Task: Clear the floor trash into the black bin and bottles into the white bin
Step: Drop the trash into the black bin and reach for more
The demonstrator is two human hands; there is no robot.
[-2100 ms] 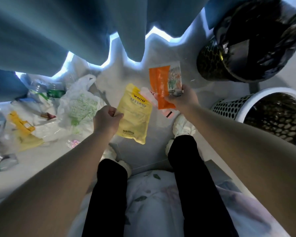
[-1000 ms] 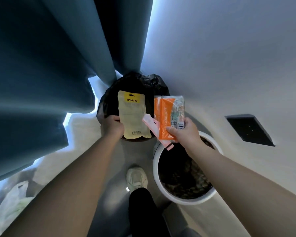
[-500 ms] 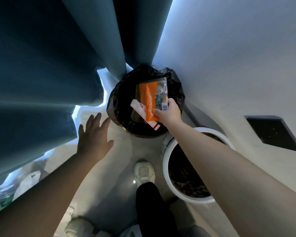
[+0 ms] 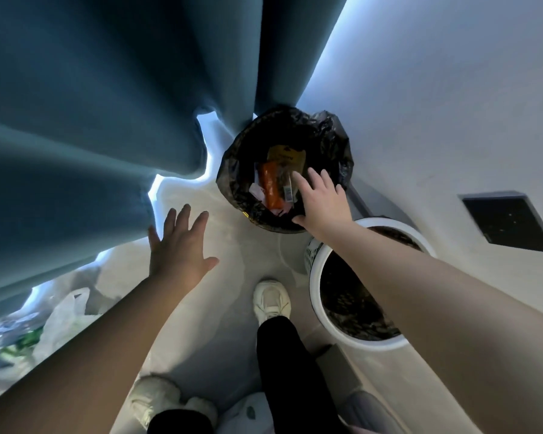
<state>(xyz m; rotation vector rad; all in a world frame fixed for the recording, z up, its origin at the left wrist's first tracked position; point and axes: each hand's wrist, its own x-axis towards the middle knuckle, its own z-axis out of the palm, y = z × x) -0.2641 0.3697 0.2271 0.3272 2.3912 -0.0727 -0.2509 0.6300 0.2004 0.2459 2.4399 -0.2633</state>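
Head view: at upper centre, the orange wrapper (image 4: 271, 186) and yellow pouch (image 4: 287, 158) lie inside the black bin (image 4: 229, 170). The right hand (image 4: 322, 202) is spread empty above its rim; the left hand (image 4: 179, 249), lower left, is open too. Best to confirm nothing snags the liner.

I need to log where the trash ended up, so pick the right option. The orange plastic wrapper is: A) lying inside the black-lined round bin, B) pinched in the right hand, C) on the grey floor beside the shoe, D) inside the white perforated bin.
A: the orange plastic wrapper lies inside the black-lined round bin beside a yellow pouch, while the right hand is spread open above the rim, holding nothing.
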